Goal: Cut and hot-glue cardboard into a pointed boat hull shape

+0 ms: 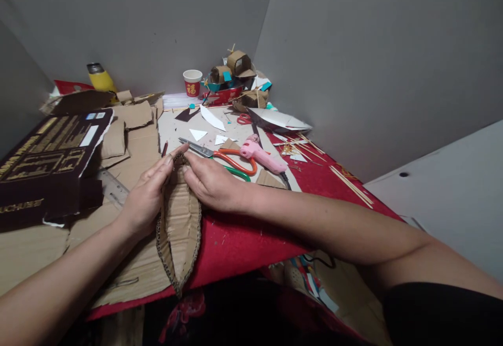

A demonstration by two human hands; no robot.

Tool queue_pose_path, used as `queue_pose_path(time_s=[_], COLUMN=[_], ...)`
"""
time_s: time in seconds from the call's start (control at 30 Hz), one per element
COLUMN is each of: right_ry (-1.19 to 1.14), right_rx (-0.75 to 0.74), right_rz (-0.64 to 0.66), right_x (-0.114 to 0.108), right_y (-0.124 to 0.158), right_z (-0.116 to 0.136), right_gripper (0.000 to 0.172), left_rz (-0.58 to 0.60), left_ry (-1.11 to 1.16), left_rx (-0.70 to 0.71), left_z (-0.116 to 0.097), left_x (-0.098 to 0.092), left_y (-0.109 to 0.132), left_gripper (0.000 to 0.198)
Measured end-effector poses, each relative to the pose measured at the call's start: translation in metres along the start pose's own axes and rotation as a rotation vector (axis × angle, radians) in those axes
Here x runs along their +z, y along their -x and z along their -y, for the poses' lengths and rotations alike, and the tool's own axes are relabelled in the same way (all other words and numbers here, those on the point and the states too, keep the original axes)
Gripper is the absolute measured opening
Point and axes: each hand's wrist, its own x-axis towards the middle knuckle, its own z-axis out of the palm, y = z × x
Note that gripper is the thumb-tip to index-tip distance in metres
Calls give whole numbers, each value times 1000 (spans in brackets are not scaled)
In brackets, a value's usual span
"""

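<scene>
A boat-shaped cardboard shell point(181, 225) with low corrugated walls and a pointed near end is held over the table's front edge. My left hand point(151, 194) grips its left wall toward the far end. On the opposite side my right hand point(208, 181) presses the right wall, thumb over the rim. The fingertips of both hands meet around the far end, partly hiding it. Just beyond my right hand lie scissors point(220, 157) with orange and green handles and a pink hot glue gun point(263, 154).
A dark printed box point(47, 162), cardboard sheets point(135, 152) and a metal ruler point(113, 187) lie left. A paper cup point(192, 84), yellow bottle point(100, 77) and cardboard models point(238, 65) stand behind. Thin sticks point(351, 186) lie right on the red cloth point(243, 238). Grey walls enclose the table.
</scene>
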Motion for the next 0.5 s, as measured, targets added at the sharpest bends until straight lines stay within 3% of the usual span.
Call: queue_pose_path(time_s=[0.37,0.5], right_ry=[-180,-128], right_rx=[-29,-11], right_rz=[-37,-21], right_x=[4,2], right_y=[-2,-1], right_z=[-3,-1], right_gripper=[16,17], left_rz=[-60,-62], left_ry=[-85,-93], left_rx=[12,-5], left_z=[-3,-2], left_x=[3,2], left_y=[1,1], left_gripper=[38,42])
